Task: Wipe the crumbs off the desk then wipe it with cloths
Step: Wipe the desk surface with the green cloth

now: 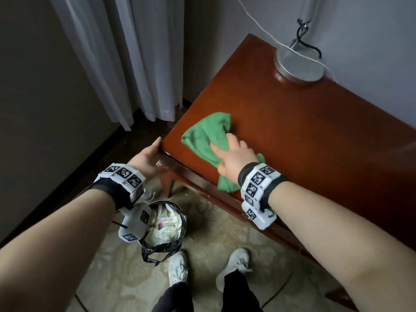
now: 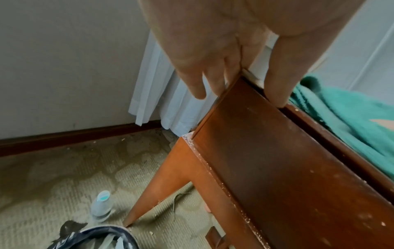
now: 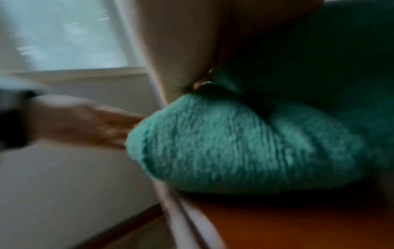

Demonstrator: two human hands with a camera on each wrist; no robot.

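The reddish-brown desk fills the right of the head view. A crumpled green cloth lies near its left front corner, and my right hand presses flat on it, fingers spread. The right wrist view is blurred; the bunched cloth sits under my thumb. My left hand rests against the desk's corner with straight fingers. Seen from the left wrist, the thumb lies on the top edge and the other fingers on the end side. Pale crumbs speck that edge.
A lined trash bin full of wrappers stands on the carpet below my left wrist. A small bottle lies by the desk leg. A round metal lamp base with cords sits at the back. White curtains hang left.
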